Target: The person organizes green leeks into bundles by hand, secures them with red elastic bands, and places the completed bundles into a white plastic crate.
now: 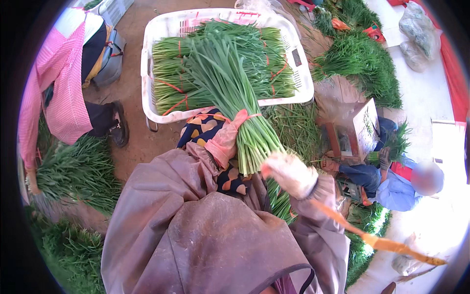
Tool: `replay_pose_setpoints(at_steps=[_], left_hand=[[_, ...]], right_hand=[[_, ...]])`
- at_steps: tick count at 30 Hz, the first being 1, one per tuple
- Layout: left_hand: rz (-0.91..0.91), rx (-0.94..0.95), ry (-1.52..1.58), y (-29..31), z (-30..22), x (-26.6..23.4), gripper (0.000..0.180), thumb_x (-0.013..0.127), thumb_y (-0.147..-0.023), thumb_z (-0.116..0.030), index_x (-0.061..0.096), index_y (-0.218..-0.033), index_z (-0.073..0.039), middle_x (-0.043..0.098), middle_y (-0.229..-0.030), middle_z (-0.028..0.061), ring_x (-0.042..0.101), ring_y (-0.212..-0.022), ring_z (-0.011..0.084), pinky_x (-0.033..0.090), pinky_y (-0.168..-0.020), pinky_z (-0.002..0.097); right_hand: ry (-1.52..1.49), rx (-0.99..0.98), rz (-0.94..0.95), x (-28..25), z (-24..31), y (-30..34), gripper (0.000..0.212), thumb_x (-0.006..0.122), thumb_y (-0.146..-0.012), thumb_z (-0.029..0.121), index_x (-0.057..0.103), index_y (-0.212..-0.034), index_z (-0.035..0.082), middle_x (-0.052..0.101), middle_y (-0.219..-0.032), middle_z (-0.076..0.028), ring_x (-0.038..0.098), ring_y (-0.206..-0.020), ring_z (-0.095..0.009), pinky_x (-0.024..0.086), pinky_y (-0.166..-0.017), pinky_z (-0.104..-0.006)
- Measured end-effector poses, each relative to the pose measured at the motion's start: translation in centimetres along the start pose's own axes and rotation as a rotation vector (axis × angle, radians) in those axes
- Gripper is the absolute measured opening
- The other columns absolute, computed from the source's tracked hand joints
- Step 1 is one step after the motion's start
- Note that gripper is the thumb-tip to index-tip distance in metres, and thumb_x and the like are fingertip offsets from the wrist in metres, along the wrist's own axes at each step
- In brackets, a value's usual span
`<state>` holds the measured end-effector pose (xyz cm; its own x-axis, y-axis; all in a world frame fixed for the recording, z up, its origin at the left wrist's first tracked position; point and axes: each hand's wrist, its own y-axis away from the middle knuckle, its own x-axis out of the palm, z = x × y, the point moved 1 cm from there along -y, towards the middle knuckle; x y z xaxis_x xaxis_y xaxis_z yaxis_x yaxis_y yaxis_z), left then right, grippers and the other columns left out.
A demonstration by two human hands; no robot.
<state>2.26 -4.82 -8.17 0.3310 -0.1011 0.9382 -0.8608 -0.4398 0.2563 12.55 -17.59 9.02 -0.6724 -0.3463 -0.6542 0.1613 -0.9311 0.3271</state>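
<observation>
My left hand, in a pinkish-red glove, grips a bunch of long flat green leaves like garlic chives round its paler stems. An orange-red band circles the bunch beside that hand. Its leafy end points away over the basket; the cut stems point toward me. My right hand, in a pale, soiled glove, is by the cut stem ends, its fingers blurred. From near its wrist an orange strip trails right; whether it is held or tied on is unclear. Banded bunches lie in the white plastic basket.
Loose green leaves lie in heaps on the right and left. At left a person in a pink checked garment bends over one heap. A seated person in blue handles leaves at right, near a box. Cut stalks litter the ground.
</observation>
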Motion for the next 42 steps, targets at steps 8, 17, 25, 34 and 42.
replay_pose_setpoints(at_steps=[8, 17, 25, 34, 42], left_hand=[[-0.020, -0.046, 0.058, 0.6, -1.3, 2.0, 0.051, 0.049, -0.099, -0.044, 0.057, -0.125, -0.002, 0.066, -0.113, 0.0131, 0.065, -0.101, 0.0253, 0.052, -0.091, 0.0428], [0.122, -0.126, 0.154, 0.0, -0.2, 0.4, 0.055, 0.051, -0.098, -0.046, 0.053, -0.130, -0.002, 0.065, -0.111, 0.0161, 0.065, -0.097, 0.0275, 0.053, -0.089, 0.0425], [0.059, -0.065, 0.264, 0.7, -1.3, 1.4, 0.067, 0.052, -0.095, -0.053, 0.050, -0.133, 0.003, 0.063, -0.121, 0.0158, 0.061, -0.109, 0.0283, 0.047, -0.100, 0.0432], [0.189, 0.058, 0.259, 1.4, -2.7, 3.3, 0.062, 0.043, -0.097, -0.056, 0.053, -0.129, -0.004, 0.062, -0.123, 0.0148, 0.060, -0.112, 0.0304, 0.046, -0.101, 0.0468], [0.207, 0.015, 0.268, 0.5, -1.3, 1.7, 0.063, 0.043, -0.097, -0.056, 0.052, -0.130, -0.002, 0.063, -0.119, 0.0149, 0.062, -0.109, 0.0309, 0.049, -0.098, 0.0469]], right_hand=[[0.808, 0.067, -0.719, -5.9, 0.8, 2.4, 0.025, 0.067, -0.082, 0.016, 0.064, -0.107, 0.013, 0.063, -0.098, -0.007, 0.061, -0.087, -0.029, 0.053, -0.072, -0.0365], [1.045, 0.151, -0.362, 4.6, 0.9, -7.6, 0.010, 0.053, -0.089, 0.017, 0.057, -0.094, 0.010, 0.058, -0.081, -0.006, 0.063, -0.072, -0.022, 0.052, -0.058, -0.0366], [0.548, 0.211, -0.248, 5.2, 1.6, -2.2, 0.006, 0.060, -0.082, 0.017, 0.057, -0.080, 0.012, 0.056, -0.074, -0.005, 0.059, -0.062, -0.021, 0.050, -0.052, -0.0359], [0.397, 0.235, -0.618, -11.6, 5.9, 16.5, 0.024, 0.072, -0.072, 0.002, 0.067, -0.094, 0.009, 0.061, -0.082, -0.008, 0.061, -0.072, -0.024, 0.050, -0.063, -0.0332], [0.541, 0.910, -0.435, -15.3, -14.3, 18.1, 0.036, 0.071, -0.080, 0.012, 0.065, -0.115, 0.003, 0.064, -0.097, -0.012, 0.064, -0.086, -0.020, 0.050, -0.077, -0.0308]])
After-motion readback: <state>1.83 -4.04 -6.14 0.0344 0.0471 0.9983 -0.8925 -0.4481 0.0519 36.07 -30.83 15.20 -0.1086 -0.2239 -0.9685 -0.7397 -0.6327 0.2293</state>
